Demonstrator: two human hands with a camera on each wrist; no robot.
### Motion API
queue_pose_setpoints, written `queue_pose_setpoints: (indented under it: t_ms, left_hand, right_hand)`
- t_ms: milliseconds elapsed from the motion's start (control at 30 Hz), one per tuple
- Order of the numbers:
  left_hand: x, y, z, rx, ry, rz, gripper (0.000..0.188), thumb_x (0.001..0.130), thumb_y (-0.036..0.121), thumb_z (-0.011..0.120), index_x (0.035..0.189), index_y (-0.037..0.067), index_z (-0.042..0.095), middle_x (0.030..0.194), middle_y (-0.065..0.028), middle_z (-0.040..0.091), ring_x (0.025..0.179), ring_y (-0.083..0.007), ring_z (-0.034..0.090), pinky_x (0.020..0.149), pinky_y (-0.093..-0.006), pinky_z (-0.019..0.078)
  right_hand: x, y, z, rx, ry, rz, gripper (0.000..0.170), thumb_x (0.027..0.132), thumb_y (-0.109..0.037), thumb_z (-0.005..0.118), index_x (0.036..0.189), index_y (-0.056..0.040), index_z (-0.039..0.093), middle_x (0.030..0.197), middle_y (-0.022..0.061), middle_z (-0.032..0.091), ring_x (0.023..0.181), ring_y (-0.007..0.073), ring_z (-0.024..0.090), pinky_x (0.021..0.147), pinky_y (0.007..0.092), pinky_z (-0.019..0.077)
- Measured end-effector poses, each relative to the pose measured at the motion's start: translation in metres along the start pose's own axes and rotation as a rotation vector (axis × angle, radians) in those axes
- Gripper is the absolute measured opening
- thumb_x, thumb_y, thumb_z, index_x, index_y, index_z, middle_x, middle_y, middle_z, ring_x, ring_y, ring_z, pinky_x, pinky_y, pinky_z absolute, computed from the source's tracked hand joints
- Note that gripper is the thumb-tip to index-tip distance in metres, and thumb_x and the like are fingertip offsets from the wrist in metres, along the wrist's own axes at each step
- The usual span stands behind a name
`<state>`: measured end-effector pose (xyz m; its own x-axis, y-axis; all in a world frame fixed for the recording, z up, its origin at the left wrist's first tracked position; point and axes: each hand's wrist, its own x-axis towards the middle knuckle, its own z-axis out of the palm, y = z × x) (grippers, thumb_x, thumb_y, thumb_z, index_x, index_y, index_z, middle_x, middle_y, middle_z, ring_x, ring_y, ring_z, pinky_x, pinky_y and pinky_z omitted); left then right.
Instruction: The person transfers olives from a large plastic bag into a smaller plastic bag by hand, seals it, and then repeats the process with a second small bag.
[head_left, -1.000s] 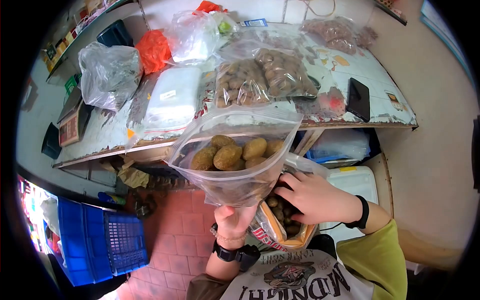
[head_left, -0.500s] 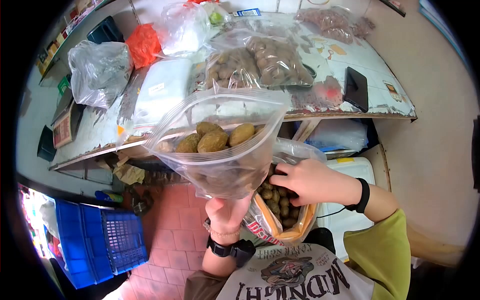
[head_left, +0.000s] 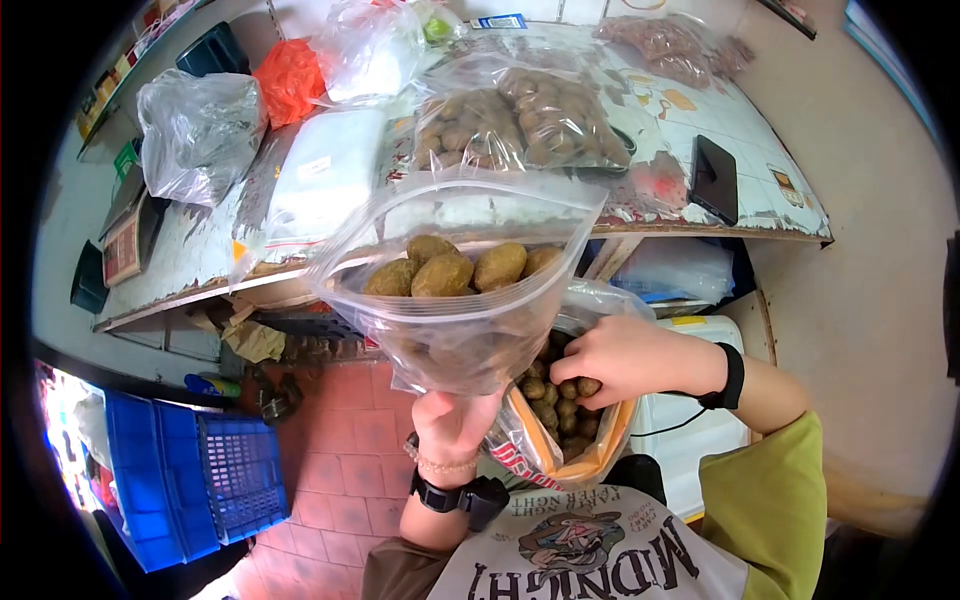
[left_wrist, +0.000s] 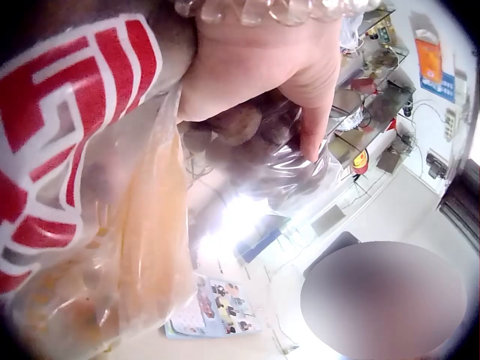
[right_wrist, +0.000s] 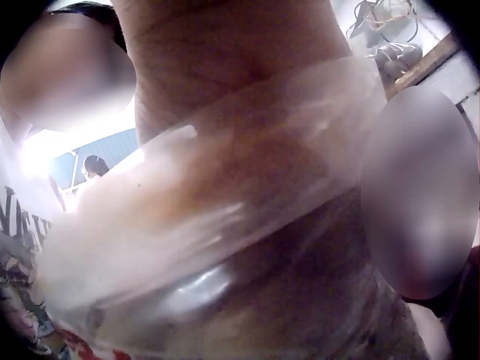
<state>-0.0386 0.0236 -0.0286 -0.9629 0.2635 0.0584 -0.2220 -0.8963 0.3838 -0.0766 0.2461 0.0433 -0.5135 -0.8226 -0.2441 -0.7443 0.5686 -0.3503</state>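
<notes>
A clear zip-top bag [head_left: 450,335] stands open-mouthed in front of the body, with several large brown-green oval fruits [head_left: 441,275] inside. My left hand [head_left: 455,425] holds it from below; in the left wrist view, the thumb lies along the plastic and the other fingers are mostly hidden. Just right of it is an opened plastic bag with an orange inner edge and red lettering [head_left: 520,465], full of smaller-looking fruits of the same colour [head_left: 560,415]. My right hand [head_left: 625,360] reaches into this bag, its curled fingers gathering a few fruits. Plastic covers the fingers in the right wrist view.
Two filled clear bags [head_left: 465,130] lie on the worn table [head_left: 650,215], with a stack of flat plastic bags [head_left: 325,170] to their left and a phone [head_left: 713,180] to their right. Blue crates [head_left: 160,480] stand on the floor at left; a white box [head_left: 690,430] is by the right arm.
Both hands and the zip-top bag first shifted slightly left and up in the head view, then the bag came back a little right. The right hand's fingers have gathered fruits, now showing beside them.
</notes>
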Motion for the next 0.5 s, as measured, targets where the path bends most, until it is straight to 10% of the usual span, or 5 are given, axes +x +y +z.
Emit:
queue_pose_setpoints:
  t_ms: [300,500]
  left_hand:
    - [0.002,0.000,-0.002,-0.036,0.020,-0.003,0.097,0.064,0.032,0.082,0.147,0.011,0.036,0.150,-0.0095,0.039,0.141,-0.0349,0.029,0.118,-0.0641,0.0108]
    - [0.002,0.002,0.002,-0.028,-0.007,-0.006,0.096,0.066,0.030,0.081,0.147,0.010,0.035,0.152,-0.0105,0.037,0.141,-0.0366,0.029,0.118,-0.0638,0.0133]
  right_hand:
    - [0.002,0.003,-0.009,0.341,0.092,-0.064,0.031,0.074,-0.022,0.075,0.101,-0.0107,0.065,0.086,0.0120,0.069,0.078,0.0349,0.065,0.067,0.0415,0.0509]
    - [-0.001,0.002,-0.025,1.057,0.069,0.069,0.027,0.084,-0.012,0.076,0.107,-0.0013,0.065,0.100,0.0010,0.067,0.092,0.0068,0.059,0.080,0.0241,0.0490]
